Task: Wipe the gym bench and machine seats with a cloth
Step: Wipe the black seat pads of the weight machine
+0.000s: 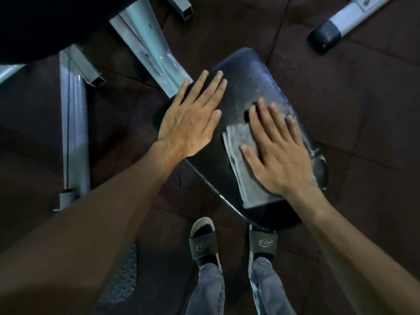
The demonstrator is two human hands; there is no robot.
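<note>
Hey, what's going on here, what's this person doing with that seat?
A person is wiping a black padded seat with a grey cloth. The right hand presses the folded cloth flat on the pad, fingers spread. The left hand rests open on the pad's left side, seemingly steadying it. Pale streaks show near the seat's right edge. The person stands at the seat's near end in sandals.

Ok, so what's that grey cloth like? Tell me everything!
The grey cloth looks soft, like a folded towel. It lies flat on the black padded seat, toward its near right side. The right hand presses on it with straight, spread fingers, hiding much of it. The left hand rests on the seat beside it, not touching the cloth.
</note>
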